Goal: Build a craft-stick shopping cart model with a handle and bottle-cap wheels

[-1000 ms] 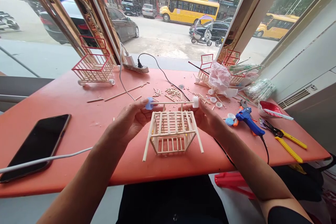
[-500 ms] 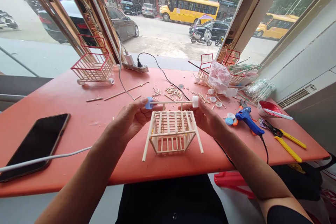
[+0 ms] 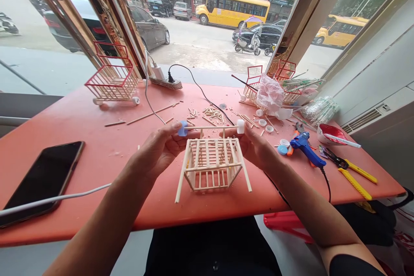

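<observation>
A small cart frame of pale wooden sticks (image 3: 213, 166) is held up between my hands near the table's front edge. Along its far side runs a stick axle with a blue bottle cap (image 3: 183, 128) at the left end and a white bottle cap (image 3: 240, 126) at the right end. My left hand (image 3: 164, 142) pinches the blue cap between thumb and fingers. At the other end, my right hand (image 3: 257, 144) grips the white cap. Two longer sticks jut toward me from the frame's near corners. Some fingertips are hidden behind the frame.
On the orange table (image 3: 113, 177) lie a phone (image 3: 42, 177), cut sticks (image 3: 213, 115), a blue glue gun (image 3: 305, 146) and yellow-handled pliers (image 3: 352, 172). A red-rimmed stick cart (image 3: 113, 79) stands back left. A power strip (image 3: 166, 82) sits by the window.
The cart frame tilts very slightly and sits a touch lower. Both hands keep the same hold on the caps.
</observation>
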Motion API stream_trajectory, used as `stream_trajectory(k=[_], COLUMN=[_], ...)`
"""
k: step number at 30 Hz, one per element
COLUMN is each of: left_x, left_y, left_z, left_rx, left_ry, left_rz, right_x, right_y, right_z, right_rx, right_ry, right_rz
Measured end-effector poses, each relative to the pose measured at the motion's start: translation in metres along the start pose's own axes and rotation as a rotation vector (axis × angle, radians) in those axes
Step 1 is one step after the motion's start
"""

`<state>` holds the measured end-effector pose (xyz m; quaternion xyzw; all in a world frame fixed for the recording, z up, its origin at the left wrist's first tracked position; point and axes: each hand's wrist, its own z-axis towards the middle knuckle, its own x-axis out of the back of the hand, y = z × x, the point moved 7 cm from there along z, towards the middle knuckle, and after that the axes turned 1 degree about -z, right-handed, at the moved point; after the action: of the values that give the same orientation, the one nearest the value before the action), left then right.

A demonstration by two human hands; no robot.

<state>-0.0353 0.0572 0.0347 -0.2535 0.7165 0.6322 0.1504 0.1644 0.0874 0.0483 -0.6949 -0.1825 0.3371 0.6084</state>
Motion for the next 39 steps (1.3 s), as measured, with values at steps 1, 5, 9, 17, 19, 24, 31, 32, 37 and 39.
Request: stream_trajectory(k=[1, 5, 9, 17, 19, 24, 31, 32, 37, 39], left_x=[0.0, 0.0, 0.003, 0.003, 0.002, 0.002, 0.005, 0.006, 0.006, 0.006], left_y=[0.0, 0.001, 0.001, 0.0, 0.0, -0.002, -0.005, -0.005, -0.006, -0.006], left_z=[0.0, -0.002, -0.003, -0.003, -0.003, -0.003, -0.002, -0.002, -0.001, -0.001], left_rx=[0.002, 0.009, 0.018, 0.047, 0.048, 0.049, 0.046, 0.045, 0.044, 0.047], left_ry=[0.002, 0.019, 0.063, 0.109, 0.098, 0.071, 0.031, 0.028, 0.034, 0.035], left_rz=[0.006, 0.029, 0.013, 0.046, 0.046, 0.04, 0.039, 0.039, 0.037, 0.035], right_x=[0.001, 0.004, 0.005, 0.005, 0.004, 0.004, 0.014, 0.016, 0.018, 0.018], right_y=[0.0, 0.002, 0.004, 0.006, 0.005, 0.006, 0.008, 0.008, 0.01, 0.01], right_z=[0.0, 0.0, 0.0, 0.0, 0.0, 0.001, 0.003, 0.003, 0.003, 0.003], right_rx=[0.0, 0.01, 0.01, 0.002, 0.022, 0.014, 0.029, 0.031, 0.033, 0.033], right_ry=[0.009, 0.043, 0.062, 0.073, 0.065, 0.067, 0.113, 0.132, 0.131, 0.123], right_rz=[-0.007, -0.011, 0.014, 0.0, 0.024, 0.075, 0.095, 0.099, 0.097, 0.09])
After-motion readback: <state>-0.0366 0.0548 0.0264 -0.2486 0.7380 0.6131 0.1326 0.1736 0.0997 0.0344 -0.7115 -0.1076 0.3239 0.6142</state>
